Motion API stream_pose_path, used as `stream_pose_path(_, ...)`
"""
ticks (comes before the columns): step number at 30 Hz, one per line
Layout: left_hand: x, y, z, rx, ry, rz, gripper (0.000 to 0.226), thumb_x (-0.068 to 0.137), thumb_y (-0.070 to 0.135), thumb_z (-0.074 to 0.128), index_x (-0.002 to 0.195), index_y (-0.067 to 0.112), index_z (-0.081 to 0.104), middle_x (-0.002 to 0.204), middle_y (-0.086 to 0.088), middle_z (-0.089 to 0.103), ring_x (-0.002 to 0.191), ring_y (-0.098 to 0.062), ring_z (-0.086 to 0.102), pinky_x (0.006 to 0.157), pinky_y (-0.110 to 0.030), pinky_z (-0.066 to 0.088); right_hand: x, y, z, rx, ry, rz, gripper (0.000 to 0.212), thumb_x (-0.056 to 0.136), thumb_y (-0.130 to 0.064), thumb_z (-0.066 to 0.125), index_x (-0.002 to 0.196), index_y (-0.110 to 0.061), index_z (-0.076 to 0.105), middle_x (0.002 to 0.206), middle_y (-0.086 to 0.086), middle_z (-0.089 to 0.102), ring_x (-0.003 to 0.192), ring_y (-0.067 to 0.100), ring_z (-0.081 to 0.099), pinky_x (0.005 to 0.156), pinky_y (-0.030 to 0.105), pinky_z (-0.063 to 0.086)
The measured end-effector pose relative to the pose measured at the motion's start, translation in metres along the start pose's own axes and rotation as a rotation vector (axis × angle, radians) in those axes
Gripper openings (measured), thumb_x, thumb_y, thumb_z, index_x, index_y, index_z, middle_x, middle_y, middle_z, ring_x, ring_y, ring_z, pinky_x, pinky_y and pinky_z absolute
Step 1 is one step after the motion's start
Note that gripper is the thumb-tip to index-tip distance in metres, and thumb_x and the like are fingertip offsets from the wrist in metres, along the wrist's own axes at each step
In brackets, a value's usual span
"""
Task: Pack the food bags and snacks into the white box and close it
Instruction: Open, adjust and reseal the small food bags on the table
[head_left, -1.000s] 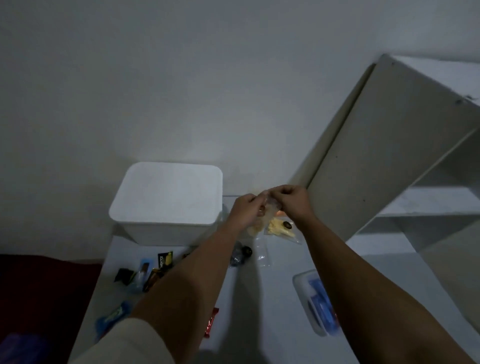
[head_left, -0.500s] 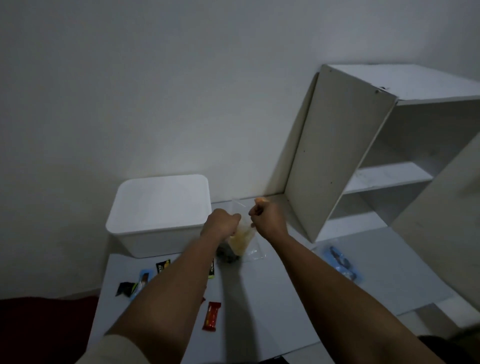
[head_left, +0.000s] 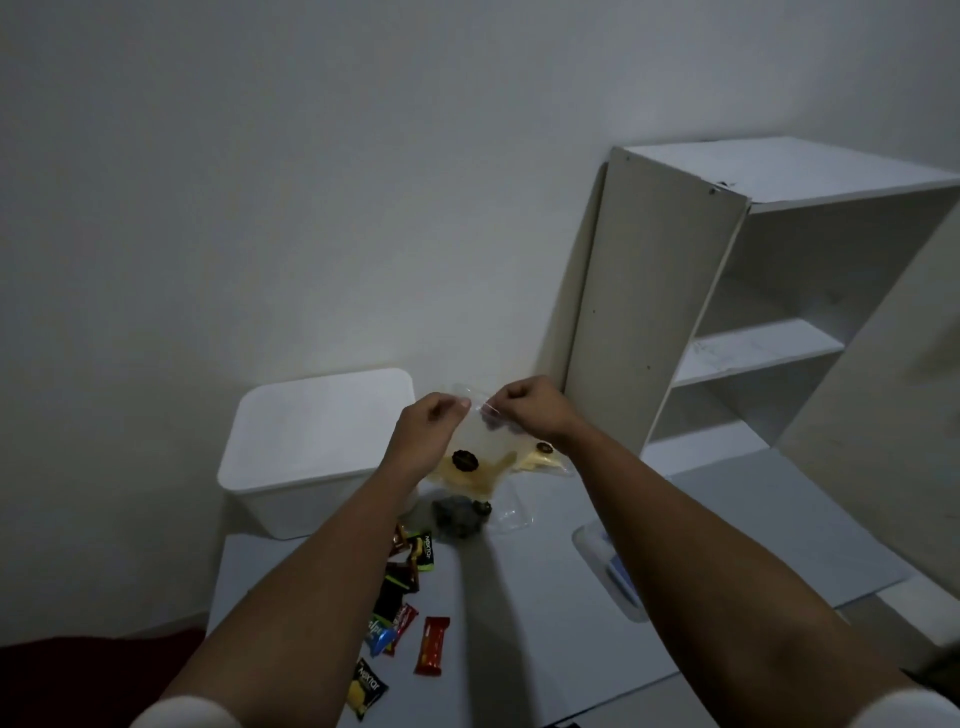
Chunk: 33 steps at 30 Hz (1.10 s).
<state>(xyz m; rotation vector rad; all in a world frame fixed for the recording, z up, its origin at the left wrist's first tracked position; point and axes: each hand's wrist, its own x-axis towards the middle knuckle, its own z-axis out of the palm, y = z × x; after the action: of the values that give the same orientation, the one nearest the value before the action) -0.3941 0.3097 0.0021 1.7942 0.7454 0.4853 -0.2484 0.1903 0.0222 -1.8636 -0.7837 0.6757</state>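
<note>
Both grips pinch top edge of clear food bag (head_left: 480, 452), held above bench (head_left: 545, 623): left hand (head_left: 434, 434) at its 10 o'clock corner, right hand (head_left: 530, 410) at 1 o'clock. Prob. sealing the bag. Forearms reach fwd, converging. White box (head_left: 317, 447) at 9 o'clock, lid on; needs opening next. Snacks (head_left: 410, 618) at 6 o'clock, unpacked.

My white shelf unit (head_left: 727, 312) against the wall.
Below its open shelves, on my grey table (head_left: 727, 493), lies a clear case (head_left: 613, 571) holding something blue.
</note>
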Motion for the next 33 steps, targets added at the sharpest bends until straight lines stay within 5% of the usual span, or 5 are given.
stream_pose_path(4,0.001,0.009,0.0,-0.089,0.065,0.024,0.028,0.1,0.03,0.058,0.09,0.005,0.066,0.084,-0.004,0.078,0.078,-0.012,0.074,0.089,-0.042,0.058,-0.008,-0.01,-0.011,0.219,-0.102,0.05,0.024,0.095,-0.025,0.065,0.106,-0.005,0.074,0.1,0.007,0.08,0.094,0.024,0.077,0.089,0.04,0.056)
stream_pose_path(12,-0.002,0.021,-0.009,-0.461,0.039,-0.166,0.024,0.102,0.028,0.056,0.103,0.005,0.062,0.094,-0.02,0.074,0.067,-0.02,0.07,0.072,-0.037,0.062,-0.011,0.007,-0.015,0.446,-0.075,0.112,0.021,0.092,-0.019,0.073,0.109,-0.006,0.071,0.101,0.008,0.079,0.093,0.021,0.076,0.083,0.035,0.052)
stream_pose_path(22,0.0,0.025,-0.011,-0.397,0.114,-0.086,0.029,0.104,0.025,0.049,0.096,0.002,0.065,0.084,-0.013,0.076,0.07,-0.017,0.064,0.083,-0.044,0.06,-0.014,-0.002,-0.016,0.511,-0.058,0.085,0.013,0.095,-0.022,0.068,0.103,-0.012,0.066,0.107,0.011,0.078,0.104,0.029,0.075,0.089,0.042,0.048)
stream_pose_path(26,-0.001,0.021,-0.013,-0.455,0.086,-0.135,0.028,0.1,0.027,0.058,0.1,0.003,0.071,0.094,-0.019,0.076,0.072,-0.017,0.065,0.083,-0.041,0.06,-0.015,-0.007,-0.012,0.501,-0.03,0.08,0.003,0.094,-0.014,0.063,0.094,-0.012,0.061,0.093,0.011,0.075,0.097,0.032,0.076,0.088,0.043,0.046)
stream_pose_path(33,0.001,0.018,-0.011,-0.413,0.083,-0.095,0.017,0.093,0.022,0.07,0.1,0.006,0.069,0.083,-0.008,0.074,0.071,-0.014,0.067,0.071,-0.028,0.058,-0.019,-0.014,-0.006,0.435,-0.054,0.051,0.015,0.096,-0.025,0.067,0.1,-0.01,0.066,0.094,0.009,0.076,0.097,0.03,0.077,0.086,0.042,0.051)
